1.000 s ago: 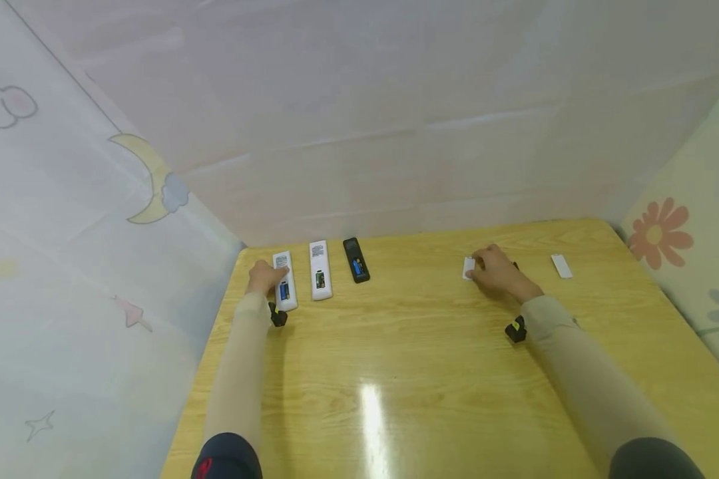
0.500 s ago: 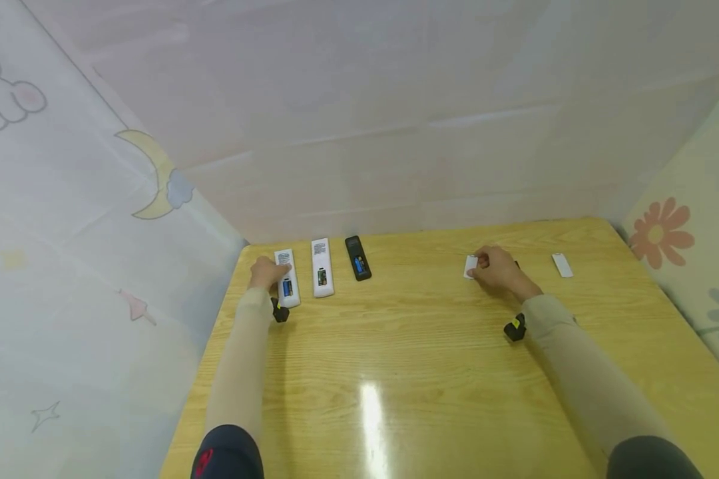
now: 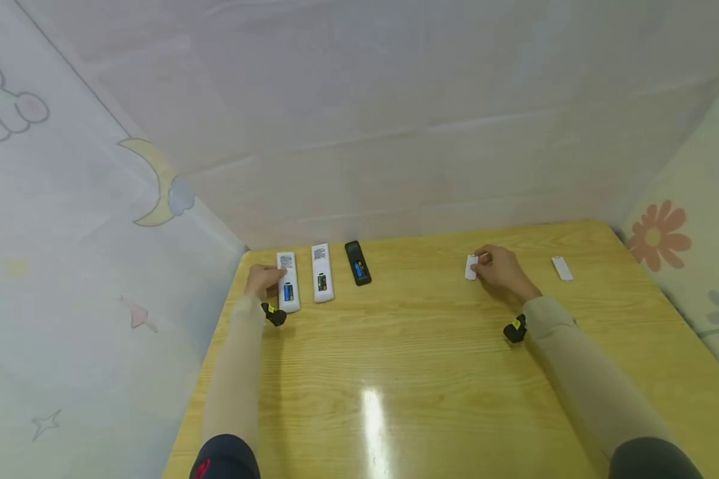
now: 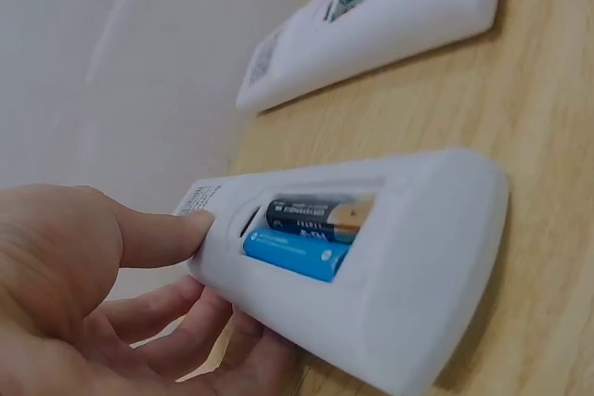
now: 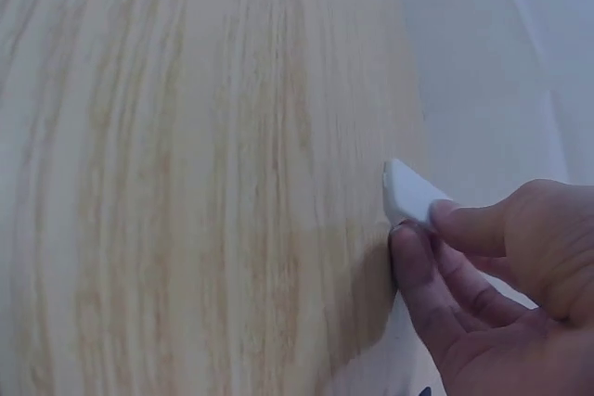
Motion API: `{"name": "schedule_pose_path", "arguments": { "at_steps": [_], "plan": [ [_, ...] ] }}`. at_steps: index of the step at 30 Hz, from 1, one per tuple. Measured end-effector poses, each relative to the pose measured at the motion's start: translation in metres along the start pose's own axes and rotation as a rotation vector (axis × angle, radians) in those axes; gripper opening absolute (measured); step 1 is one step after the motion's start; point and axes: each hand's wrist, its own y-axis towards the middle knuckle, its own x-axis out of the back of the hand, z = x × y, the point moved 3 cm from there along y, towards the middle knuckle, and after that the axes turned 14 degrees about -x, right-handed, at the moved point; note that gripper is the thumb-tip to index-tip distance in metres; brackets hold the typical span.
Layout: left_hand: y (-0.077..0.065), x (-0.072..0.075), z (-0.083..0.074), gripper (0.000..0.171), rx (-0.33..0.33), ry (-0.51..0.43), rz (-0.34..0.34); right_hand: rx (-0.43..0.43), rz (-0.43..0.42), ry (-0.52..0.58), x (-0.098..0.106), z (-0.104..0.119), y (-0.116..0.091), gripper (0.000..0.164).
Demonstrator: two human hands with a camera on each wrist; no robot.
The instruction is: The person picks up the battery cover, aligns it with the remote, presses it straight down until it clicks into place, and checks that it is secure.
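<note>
At the far left of the table lies a white remote control (image 3: 288, 282), back side up, its battery bay uncovered. Two batteries sit in the bay, one blue (image 4: 295, 253) and one black and copper (image 4: 316, 217). My left hand (image 3: 263, 279) pinches this remote by its left side, thumb on the back and fingers along the lower edge. To the right, my right hand (image 3: 502, 271) holds a small white battery cover (image 3: 471, 267) between thumb and fingers. In the right wrist view the cover (image 5: 410, 192) is tilted, close over the table's far part.
A second white remote (image 3: 322, 273) and a black remote (image 3: 357, 263) lie beside the first, bays uncovered with batteries inside. Another white battery cover (image 3: 562, 268) lies right of my right hand. The wooden table (image 3: 395, 339) meets a draped wall (image 3: 395, 166) behind.
My left hand has shifted slightly on the remote, its wrist turning a little left. The cover in my right hand has tilted slightly. The remotes lie in the same row.
</note>
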Motion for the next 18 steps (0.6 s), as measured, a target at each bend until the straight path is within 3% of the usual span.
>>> {"name": "schedule_pose_path", "arguments": {
  "at_steps": [6,12,18],
  "plan": [
    [-0.006,-0.001,-0.001,0.062,-0.004,-0.073,0.037,-0.039,-0.021,0.106,-0.002,-0.009,0.002,0.038],
    [-0.014,-0.007,-0.012,0.067,-0.009,-0.217,0.074,-0.072,-0.019,0.211,-0.002,-0.013,0.003,0.037],
    [-0.010,-0.010,-0.021,0.063,-0.018,-0.180,0.091,-0.077,-0.044,0.232,0.003,-0.007,0.001,0.038]
  ]
}}
